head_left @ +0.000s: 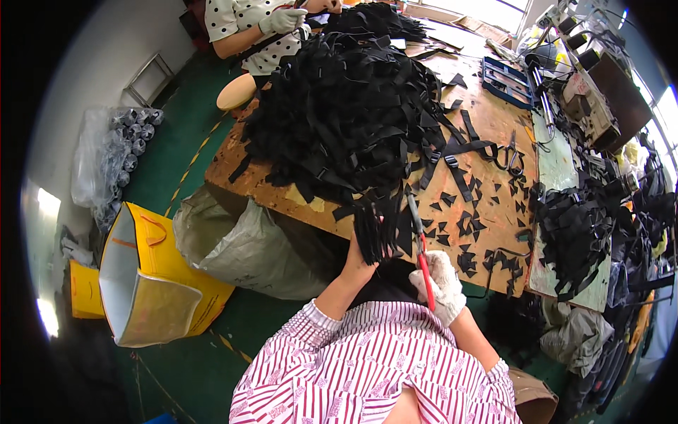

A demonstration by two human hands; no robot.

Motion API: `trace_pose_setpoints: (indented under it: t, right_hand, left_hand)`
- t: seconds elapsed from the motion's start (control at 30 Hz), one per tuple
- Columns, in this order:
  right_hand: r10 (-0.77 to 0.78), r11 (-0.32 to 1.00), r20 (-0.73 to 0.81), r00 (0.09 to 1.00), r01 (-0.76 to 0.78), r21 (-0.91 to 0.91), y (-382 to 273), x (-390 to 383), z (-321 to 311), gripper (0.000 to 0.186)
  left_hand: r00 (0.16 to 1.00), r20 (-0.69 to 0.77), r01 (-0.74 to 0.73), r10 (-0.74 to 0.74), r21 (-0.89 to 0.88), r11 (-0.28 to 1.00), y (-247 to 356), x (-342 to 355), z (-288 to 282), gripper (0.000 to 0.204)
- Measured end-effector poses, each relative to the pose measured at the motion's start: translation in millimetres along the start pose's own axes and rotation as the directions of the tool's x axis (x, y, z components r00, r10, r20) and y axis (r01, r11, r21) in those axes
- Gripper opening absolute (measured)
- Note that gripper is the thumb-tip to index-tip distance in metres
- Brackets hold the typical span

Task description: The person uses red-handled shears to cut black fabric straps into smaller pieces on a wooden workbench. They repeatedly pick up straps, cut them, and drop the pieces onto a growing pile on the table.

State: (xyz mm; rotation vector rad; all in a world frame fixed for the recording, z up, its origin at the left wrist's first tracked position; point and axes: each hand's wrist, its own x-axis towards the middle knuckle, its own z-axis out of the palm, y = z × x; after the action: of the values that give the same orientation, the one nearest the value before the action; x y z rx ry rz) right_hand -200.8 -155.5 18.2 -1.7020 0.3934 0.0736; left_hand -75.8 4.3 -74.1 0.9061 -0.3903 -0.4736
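Note:
My bare left hand (358, 261) is wrapped round a bundle of black webbing straps (374, 230) at the table's near edge. The strap ends fan upward toward a big heap of black straps (346, 116). In a white work glove, my right hand (445, 286) grips a slim tool with a red handle (425, 272). Its long grey tip points away from me, just right of the bundle; its exact kind is unclear. Small black triangular offcuts (466, 225) lie scattered on the wooden table (431, 194) to the right.
Black-handled scissors (510, 157) and a blue tray (507, 83) lie farther right. Black straps (575, 237) crowd a greenish side table. A grey sack (258, 258) and a yellow bag (191, 283) stand left. Across the heap, a co-worker's gloved hand (282, 21) holds something dark.

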Motion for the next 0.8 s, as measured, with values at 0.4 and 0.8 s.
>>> trace_pose_setpoints:
  t: [0.4, 0.8]
  right_hand:
    - [0.057, 0.965, -0.222, 0.973, 0.004, 0.264, -24, 17, 4, 0.048]
    - [0.05, 0.987, -0.305, 0.951, 0.001, 0.163, -28, 12, 2, 0.029]
  left_hand:
    - [0.938, -0.097, 0.3, -0.333, -0.254, 0.919, 54, -2, 66, 0.025]
    - [0.912, 0.403, -0.39, 0.08, 0.787, 0.478, 59, 7, 67, 0.038]
